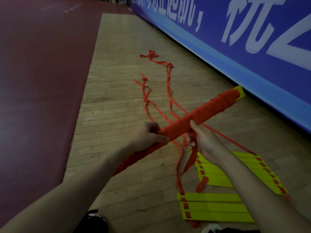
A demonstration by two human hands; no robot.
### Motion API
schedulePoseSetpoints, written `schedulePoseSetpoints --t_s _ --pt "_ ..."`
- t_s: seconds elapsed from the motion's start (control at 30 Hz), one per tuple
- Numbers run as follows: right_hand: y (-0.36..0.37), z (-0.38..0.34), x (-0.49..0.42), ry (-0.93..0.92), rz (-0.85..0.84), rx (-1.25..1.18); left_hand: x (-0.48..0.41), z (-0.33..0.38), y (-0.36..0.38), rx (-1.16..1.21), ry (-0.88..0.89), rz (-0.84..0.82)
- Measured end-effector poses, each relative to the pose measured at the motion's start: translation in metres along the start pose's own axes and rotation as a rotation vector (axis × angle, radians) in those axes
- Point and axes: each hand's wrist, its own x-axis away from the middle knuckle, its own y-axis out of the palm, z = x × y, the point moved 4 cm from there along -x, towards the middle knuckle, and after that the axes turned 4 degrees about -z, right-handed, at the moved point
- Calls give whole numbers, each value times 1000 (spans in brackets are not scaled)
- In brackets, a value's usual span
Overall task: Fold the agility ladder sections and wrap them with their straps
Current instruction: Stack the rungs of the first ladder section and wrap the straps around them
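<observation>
- Wrapping step, looks well along: bundle (210,111) held off floor (117,98), slanting from lower left up toward banner (235,52), yellow tip bare at far end.
- Left hand (148,135) curled round near part of bundle, thumb laid along it; grip firmly against slipping turns.
- Right hand (202,140) thumb pressed on bundle, fingers curled below, pinching strap (194,153); keep tension, lay each turn flat and overlapping.
- Loose tails (169,81) trailing twisted across floor; untwist before feeding in, likely to snag.
- More rungs (213,206) stacked flat on floor at near right, unwrapped.
</observation>
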Motion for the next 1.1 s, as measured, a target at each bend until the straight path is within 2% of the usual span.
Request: schedulePoseSetpoints --t_s 0.07,0.17,0.33,0.5,0.63,0.73,0.8,0.9,0.97,1.03,1.1 --pt "2 2 0 4 41 25 0 4 0 -186 71 80" --pt "3 5 2 61 65 43 2 6 4 -341 136 173" --pt "5 8 -1 169 35 -23 5 7 8 -418 195 209" --pt "8 -6 4 140 -60 -76 8 15 20 -579 259 219" --pt "6 -1 0 134 4 -96 9 16 24 -608 281 183" --pt "6 2 -2 123 18 -185 7 15 23 -460 285 168" --pt "7 -1 -1 107 1 -245 5 16 20 -229 187 95" --pt "8 -6 2 89 -28 -280 8 14 23 280 -101 -260" --pt "9 -9 4 72 -50 -285 11 11 24 451 -213 -457" --pt "10 -12 6 61 -65 -272 10 7 22 522 -233 -470" --pt "12 -14 6 50 -67 -232 7 4 21 532 -229 -392"
